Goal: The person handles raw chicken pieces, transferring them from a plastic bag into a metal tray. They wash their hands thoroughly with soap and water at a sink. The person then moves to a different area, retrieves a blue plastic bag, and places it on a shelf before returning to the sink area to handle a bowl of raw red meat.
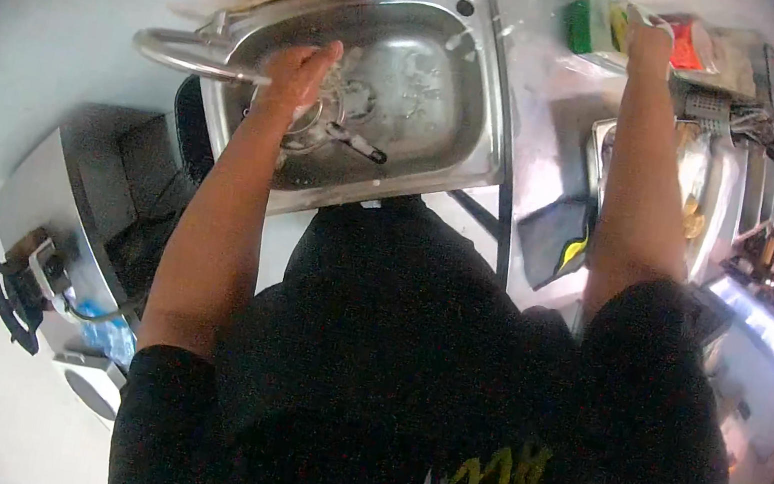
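Observation:
My left hand is inside the stainless steel sink, under the end of the curved faucet. Its fingers lie close together, and whether they grip anything is hidden. Beside it in the basin is a roundish metal utensil, too blurred to name surely. A black-tipped handle points right from near it. My right hand reaches to the back of the counter, among packages. It is close to a green and clear package and a red item; its fingers are hard to make out.
A metal tray stands on the counter under my right forearm. Left of it lies a dark cloth or pouch with a yellow mark. A slotted metal piece sits behind the tray. Blue plastic shows at the lower left.

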The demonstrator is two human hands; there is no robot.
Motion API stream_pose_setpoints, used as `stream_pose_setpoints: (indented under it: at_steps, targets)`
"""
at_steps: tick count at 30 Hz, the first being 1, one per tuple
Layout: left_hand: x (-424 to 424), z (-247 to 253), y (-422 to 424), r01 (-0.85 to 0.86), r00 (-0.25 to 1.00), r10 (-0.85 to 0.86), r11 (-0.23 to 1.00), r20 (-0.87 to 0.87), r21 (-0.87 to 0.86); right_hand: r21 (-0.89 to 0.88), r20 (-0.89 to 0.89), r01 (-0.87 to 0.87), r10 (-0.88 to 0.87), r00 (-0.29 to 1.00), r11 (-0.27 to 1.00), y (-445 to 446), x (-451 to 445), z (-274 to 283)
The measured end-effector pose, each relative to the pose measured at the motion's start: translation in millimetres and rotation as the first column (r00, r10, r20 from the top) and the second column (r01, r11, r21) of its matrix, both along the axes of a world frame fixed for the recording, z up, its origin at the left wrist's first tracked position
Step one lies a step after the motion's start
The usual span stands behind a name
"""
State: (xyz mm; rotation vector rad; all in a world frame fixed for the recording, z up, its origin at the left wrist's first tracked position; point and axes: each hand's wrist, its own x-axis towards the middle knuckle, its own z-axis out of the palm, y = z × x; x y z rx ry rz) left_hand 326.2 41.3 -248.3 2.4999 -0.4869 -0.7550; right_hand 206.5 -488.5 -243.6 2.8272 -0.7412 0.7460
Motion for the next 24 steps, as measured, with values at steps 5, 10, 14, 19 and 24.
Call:
stream_pose_setpoints:
  at_steps: [5,10,14,19,24]
  targets:
    - [15.3,-24.7,33.7,-0.179,0.981,0.129,0.895,-0.148,-0.408,0.699,-0.329,0.127,0.159,0.931,0.704,254.6,14.0,-7.0]
    - [6.8,12.5,33.1,-0.240,0.920,0.003,0.794,-0.391,-0.559,0.972,-0.233,0.140,0.701,0.674,0.189,437.1,30.3,-64.7]
    - [-10.4,12.2,46.6,0.271,0.962,-0.214,0.753,0.167,-0.600,0.929,-0.031,-0.214,0.638,0.769,0.303,486.9,69.0,-101.8]
    - [-18.3,15.9,52.4,0.257,0.959,-0.144,0.800,0.243,-0.542,0.841,-0.112,-0.402,0.844,0.525,0.362,469.3,78.2,-70.3]
    - [6.0,-4.0,54.9,0.160,0.987,-0.147,0.929,0.064,-0.333,0.511,-0.265,-0.819,0.954,0.139,0.261,451.9,92.2,-61.1]
